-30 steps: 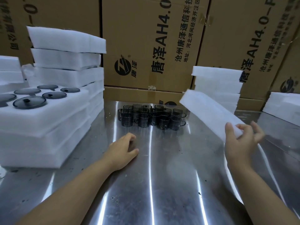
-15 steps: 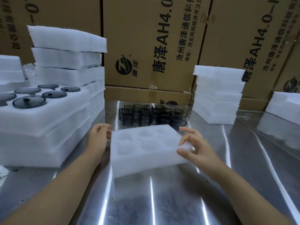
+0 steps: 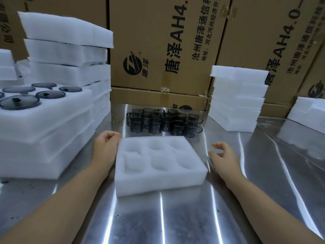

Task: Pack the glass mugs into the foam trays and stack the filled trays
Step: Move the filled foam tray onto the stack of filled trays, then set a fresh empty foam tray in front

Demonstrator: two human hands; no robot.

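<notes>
A white foam tray (image 3: 159,182) with several empty round pockets lies flat on the steel table in front of me. My left hand (image 3: 105,147) rests against its left edge with the fingers curled, gripping nothing that I can see. Just off the tray's right side hovers my right hand (image 3: 223,155), fingers apart and empty. Beyond the tray, several dark smoked glass mugs (image 3: 163,123) stand in a tight cluster.
Tall stacks of foam trays (image 3: 58,120) stand at the left; the nearest one's top tray holds dark glass lids (image 3: 19,102). An empty tray stack (image 3: 235,99) is at the right, another (image 3: 309,113) far right. Cardboard boxes (image 3: 158,41) wall the back.
My right hand brought a foam tray from the right stack to the table centre and set it flat. It has let go and moved off to the right.
</notes>
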